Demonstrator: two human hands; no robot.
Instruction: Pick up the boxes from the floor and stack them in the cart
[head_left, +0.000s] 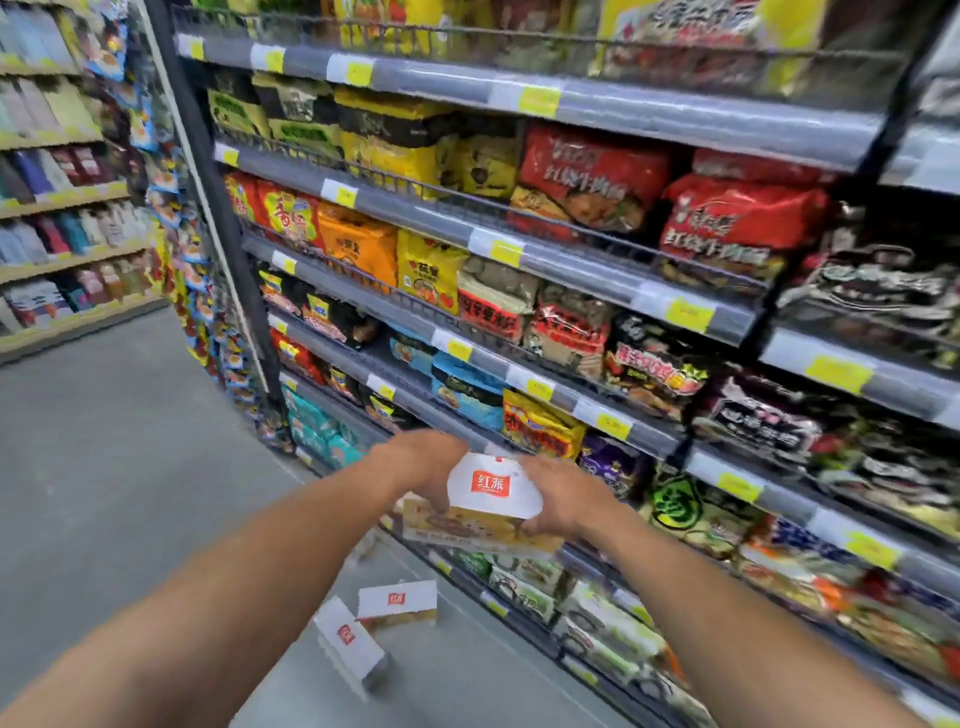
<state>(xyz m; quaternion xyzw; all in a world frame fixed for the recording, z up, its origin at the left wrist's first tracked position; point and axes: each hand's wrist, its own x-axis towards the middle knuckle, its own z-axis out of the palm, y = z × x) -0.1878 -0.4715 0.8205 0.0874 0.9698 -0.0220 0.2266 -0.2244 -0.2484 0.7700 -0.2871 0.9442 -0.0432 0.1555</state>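
Observation:
I hold a white box with a red logo in the air in front of the shelves, gripped from both sides. My left hand clasps its left end and my right hand its right end. A second, yellowish box seems to sit under the white one in the same grip. Two more white boxes with red logos lie on the grey floor below: one flat near the shelf base, one tilted beside it. No cart is in view.
A tall shelf unit packed with noodle packets runs along the right side. Another shelf rack stands at the far left. Grey floor stretches between them.

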